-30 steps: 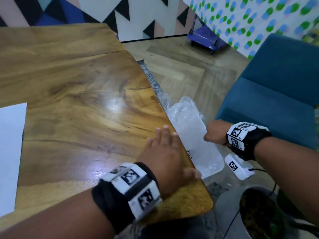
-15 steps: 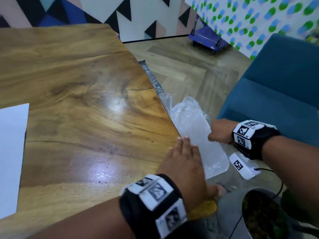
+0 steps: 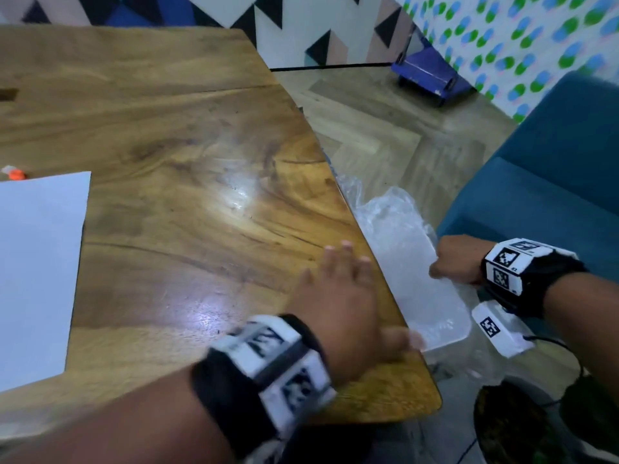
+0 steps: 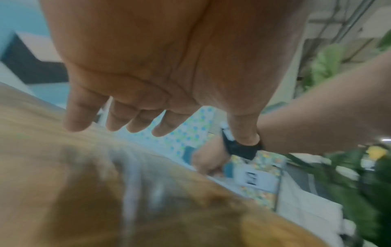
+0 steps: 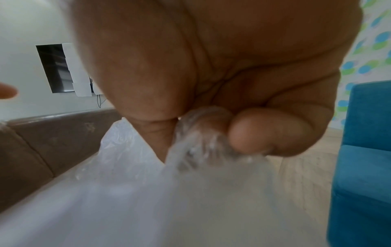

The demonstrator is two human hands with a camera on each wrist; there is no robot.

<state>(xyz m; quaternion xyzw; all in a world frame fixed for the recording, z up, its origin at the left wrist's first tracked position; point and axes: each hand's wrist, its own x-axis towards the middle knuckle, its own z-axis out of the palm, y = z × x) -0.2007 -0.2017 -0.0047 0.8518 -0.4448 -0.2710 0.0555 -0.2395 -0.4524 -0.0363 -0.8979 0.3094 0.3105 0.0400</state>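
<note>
A clear plastic bag hangs open just off the right edge of the wooden table. My right hand grips the bag's far rim in a fist; in the right wrist view the crumpled plastic bag is bunched between thumb and curled fingers. My left hand lies flat, fingers straight, on the table's near right corner, its thumb over the edge beside the bag. In the left wrist view the left hand's fingers are spread just above the wood, holding nothing.
A white sheet of paper lies at the table's left, with a small orange thing behind it. A teal sofa stands at the right, a blue cart by the back wall, a potted plant at bottom right.
My left hand slid along the table's right edge toward me, then forward again, staying flat. The right hand has kept its grip on the bag.
</note>
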